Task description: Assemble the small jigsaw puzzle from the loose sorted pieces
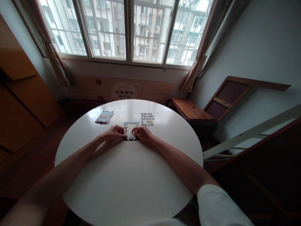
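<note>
A jigsaw puzzle (131, 123) lies on the white round table, its joined pieces forming a rectangular border around an open middle. My left hand (117, 132) rests at the border's left side, fingers bent and fingertips against its lower left edge. Over the right side is my right hand (142, 133), its thumb and fingers pinched together; whatever lies between them is too small to make out. Several loose puzzle pieces (147, 119) are laid out in rows just beyond my right hand. A colourful printed packet (104, 117) lies flat to the far left of the border.
The white round table (127, 179) fills the middle of the view. Behind it, a printed cardboard panel (150, 88) stands beneath the barred window (150, 28). A wooden bench (191, 109) sits past the table's right edge, and wooden cabinets (23, 103) stand at the left.
</note>
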The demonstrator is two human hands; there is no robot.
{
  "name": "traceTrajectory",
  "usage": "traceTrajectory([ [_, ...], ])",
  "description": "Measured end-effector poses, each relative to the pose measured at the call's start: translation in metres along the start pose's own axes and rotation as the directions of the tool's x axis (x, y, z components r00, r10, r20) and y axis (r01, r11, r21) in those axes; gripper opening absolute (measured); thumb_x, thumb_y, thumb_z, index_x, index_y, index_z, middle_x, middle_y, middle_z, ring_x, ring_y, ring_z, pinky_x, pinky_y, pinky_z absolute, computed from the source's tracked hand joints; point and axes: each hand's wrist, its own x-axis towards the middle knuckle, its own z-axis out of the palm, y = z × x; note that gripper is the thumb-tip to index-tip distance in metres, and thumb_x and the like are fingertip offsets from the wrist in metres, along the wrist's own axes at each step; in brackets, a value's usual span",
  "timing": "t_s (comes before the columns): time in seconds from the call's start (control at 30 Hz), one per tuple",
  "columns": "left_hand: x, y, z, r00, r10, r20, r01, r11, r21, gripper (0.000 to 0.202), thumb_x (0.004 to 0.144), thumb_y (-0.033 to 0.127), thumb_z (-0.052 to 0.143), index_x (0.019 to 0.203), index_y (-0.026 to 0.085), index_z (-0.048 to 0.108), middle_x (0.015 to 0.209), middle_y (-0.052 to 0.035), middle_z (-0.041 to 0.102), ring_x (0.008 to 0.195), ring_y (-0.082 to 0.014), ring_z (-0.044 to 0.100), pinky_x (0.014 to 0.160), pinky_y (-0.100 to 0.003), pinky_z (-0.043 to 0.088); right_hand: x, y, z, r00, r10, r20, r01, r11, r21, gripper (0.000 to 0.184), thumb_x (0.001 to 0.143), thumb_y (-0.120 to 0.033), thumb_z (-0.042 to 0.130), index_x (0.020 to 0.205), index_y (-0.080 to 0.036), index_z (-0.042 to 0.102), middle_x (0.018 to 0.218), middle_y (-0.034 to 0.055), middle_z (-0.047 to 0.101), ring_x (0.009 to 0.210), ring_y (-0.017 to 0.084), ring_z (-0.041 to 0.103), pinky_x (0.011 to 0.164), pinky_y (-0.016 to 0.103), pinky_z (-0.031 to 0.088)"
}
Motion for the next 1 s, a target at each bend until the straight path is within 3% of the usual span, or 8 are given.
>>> traceTrajectory([
  [1.0,-0.0004,0.0,0.0003,1.0,0.01,-0.008,-0.009,0.997,0.071,0.038,0.061,0.051,0.07,0.059,0.015,0.06,0.057,0.001,0.053,0.058,-0.0113,0.045,0.051,-0.021,0.031,-0.0007,-0.0009,-0.0008,1.0,-0.01,0.002,0.01,1.0,-0.016,0.022,0.082,-0.021,0.053,0.093,-0.02,0.072,0.069,0.0011,0.066,0.061,0.012,0.054,0.062,0.021,0.034],
])
